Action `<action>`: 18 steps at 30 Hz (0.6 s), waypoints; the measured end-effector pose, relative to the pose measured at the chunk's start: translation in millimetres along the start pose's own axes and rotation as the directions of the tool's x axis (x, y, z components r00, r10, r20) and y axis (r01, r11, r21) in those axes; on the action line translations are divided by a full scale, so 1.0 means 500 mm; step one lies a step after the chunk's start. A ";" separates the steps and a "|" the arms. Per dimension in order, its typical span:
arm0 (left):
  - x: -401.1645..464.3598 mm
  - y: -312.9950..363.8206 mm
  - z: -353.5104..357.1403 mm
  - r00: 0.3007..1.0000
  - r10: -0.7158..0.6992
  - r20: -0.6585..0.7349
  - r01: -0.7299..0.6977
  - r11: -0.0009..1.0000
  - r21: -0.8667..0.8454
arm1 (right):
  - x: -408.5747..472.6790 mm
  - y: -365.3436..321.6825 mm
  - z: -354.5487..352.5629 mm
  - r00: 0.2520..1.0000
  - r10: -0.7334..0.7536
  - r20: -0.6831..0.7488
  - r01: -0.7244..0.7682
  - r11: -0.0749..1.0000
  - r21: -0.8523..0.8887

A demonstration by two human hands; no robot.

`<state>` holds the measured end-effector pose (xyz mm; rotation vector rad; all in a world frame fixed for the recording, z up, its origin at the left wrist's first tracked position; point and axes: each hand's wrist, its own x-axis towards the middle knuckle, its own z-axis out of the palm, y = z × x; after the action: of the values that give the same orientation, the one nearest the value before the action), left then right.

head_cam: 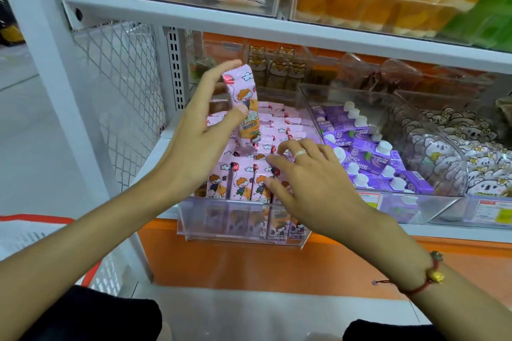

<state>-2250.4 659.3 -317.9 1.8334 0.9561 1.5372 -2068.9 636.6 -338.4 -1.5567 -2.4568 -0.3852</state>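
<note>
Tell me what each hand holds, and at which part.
The left hand pinches one pink snack packet, thumb on its middle, fingers behind its upper part. The right hand holds nothing; its fingers rest on the packets in the clear bin.

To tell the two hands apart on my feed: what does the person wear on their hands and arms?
Both forearms are bare, with no sleeves. The right hand has a pale ring on one finger, and its wrist carries a red cord bracelet with a gold bead. The left hand wears nothing.

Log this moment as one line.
left hand: pinches pink packet, raised | right hand: touches packets in clear bin | beside: purple cartons
</note>
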 end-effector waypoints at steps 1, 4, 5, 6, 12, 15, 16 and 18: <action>0.001 -0.002 0.002 1.000 0.007 0.010 -0.007 1.000 -0.011 | 0.000 0.001 -0.001 1.000 -0.005 0.009 0.005 1.000 0.011; 0.004 -0.011 0.006 0.998 -0.028 0.050 0.030 0.998 -0.051 | 0.001 0.007 -0.012 0.999 -0.021 0.033 0.019 0.998 0.065; 0.005 -0.015 0.006 0.996 -0.041 0.081 0.045 0.998 -0.051 | 0.000 0.010 -0.016 0.999 -0.029 0.038 0.026 0.996 0.082; 0.006 -0.019 0.006 0.991 -0.056 0.123 0.061 0.998 -0.034 | -0.002 0.013 -0.020 0.999 -0.038 0.037 0.034 0.994 0.103; 0.024 -0.042 -0.007 0.916 -0.155 0.370 0.052 0.960 0.275 | -0.016 0.023 -0.030 0.997 -0.070 0.020 0.065 0.983 0.169; 0.043 -0.049 0.003 0.893 -0.158 0.421 -0.142 0.788 0.598 | -0.015 0.023 -0.029 0.997 -0.072 0.019 0.067 0.984 0.167; 0.046 -0.049 0.008 0.892 -0.145 0.427 -0.174 0.763 0.623 | -0.015 0.023 -0.028 0.997 -0.071 0.018 0.067 0.985 0.159; 0.050 -0.050 0.016 0.888 -0.129 0.441 -0.211 0.737 0.642 | -0.015 0.023 -0.027 0.998 -0.064 0.018 0.061 0.986 0.157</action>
<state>-2244.8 694.3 -324.4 2.5799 1.3425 0.7003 -2055.0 630.5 -326.7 -1.4319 -2.4909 -0.1799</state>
